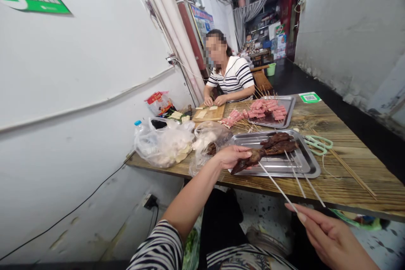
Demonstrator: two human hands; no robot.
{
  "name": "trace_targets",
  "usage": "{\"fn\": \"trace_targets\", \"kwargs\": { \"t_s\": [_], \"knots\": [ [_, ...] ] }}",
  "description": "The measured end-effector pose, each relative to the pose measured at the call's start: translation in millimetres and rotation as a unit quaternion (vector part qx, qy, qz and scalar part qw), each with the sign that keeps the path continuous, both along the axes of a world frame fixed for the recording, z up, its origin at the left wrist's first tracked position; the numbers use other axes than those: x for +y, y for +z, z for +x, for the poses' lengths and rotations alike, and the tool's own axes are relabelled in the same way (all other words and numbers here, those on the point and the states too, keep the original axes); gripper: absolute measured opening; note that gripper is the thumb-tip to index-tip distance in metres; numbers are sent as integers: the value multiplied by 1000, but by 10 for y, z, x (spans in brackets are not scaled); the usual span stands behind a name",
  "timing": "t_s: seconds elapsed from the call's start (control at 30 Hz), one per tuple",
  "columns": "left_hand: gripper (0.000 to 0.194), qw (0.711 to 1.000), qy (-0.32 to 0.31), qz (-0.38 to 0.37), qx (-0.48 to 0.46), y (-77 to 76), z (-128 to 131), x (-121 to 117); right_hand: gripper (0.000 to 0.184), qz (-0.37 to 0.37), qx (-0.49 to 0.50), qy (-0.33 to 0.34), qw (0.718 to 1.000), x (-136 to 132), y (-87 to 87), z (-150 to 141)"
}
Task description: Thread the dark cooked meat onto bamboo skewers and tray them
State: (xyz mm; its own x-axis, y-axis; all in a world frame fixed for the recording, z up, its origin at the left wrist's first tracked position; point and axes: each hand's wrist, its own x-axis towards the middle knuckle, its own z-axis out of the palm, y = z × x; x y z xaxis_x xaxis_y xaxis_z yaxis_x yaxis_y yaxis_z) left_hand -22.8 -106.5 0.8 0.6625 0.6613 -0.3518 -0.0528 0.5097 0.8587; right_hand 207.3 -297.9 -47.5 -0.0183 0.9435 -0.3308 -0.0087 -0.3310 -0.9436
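Note:
My left hand point(230, 155) is closed on a dark brown piece of meat point(247, 161) at the near-left corner of a steel tray point(305, 164). My right hand point(329, 236) pinches the near end of a bamboo skewer point(274, 182), whose tip reaches the dark meat. Two more dark skewered pieces point(279, 142) lie in the tray with their sticks hanging over its front rim.
Clear plastic bags point(164, 143) of food sit at the table's left end. A second tray point(286, 114) holds several pink meat skewers. Green scissors point(318, 143) and loose skewers point(351, 171) lie to the right. A person in a striped shirt point(234, 76) works at a cutting board point(209, 112).

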Motion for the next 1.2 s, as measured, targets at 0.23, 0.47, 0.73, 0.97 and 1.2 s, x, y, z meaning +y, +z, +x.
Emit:
{"fn": "trace_targets", "kwargs": {
  "t_s": [0.23,0.47,0.73,0.97,1.2],
  "knots": [
    [47,1000,20,16,5,3,28,-29,75,-10,9,2,1000,19,15,-6],
    [46,999,31,18,13,-2,43,-39,82,-20,15,5,1000,36,66,-39],
    [31,998,56,-28,-1,-9,47,-1,82,-19,44,24,999,-14,14,-15],
    [29,998,48,-42,-16,11,50,-9,69,-20,60,62,996,49,-66,19],
    [31,998,37,-42,-11,-29,80,-40,78,-11,26,63,998,62,-70,-23]
  ]
}}
